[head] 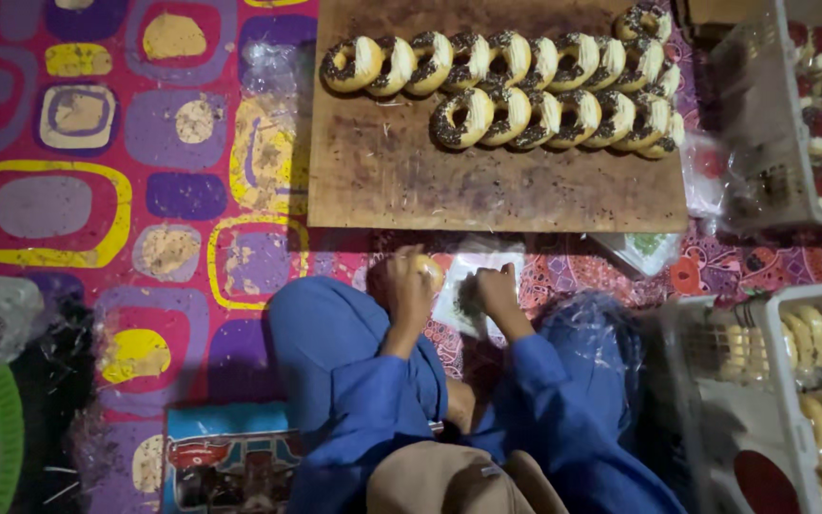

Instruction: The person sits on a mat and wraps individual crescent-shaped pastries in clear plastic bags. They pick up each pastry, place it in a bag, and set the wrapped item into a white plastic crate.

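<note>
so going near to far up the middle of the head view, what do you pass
blue sleeves → left hand and right hand at a clear bag → bare board → doughnut rows

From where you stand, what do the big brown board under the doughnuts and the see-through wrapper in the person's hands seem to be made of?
The big brown board looks like bare, unvarnished wood: matte, with visible grain, stains and crumbs. The see-through wrapper looks like thin clear plastic film: glossy, crinkled, catching light. The left hand holds a doughnut beside it while the right hand touches the film.
</note>
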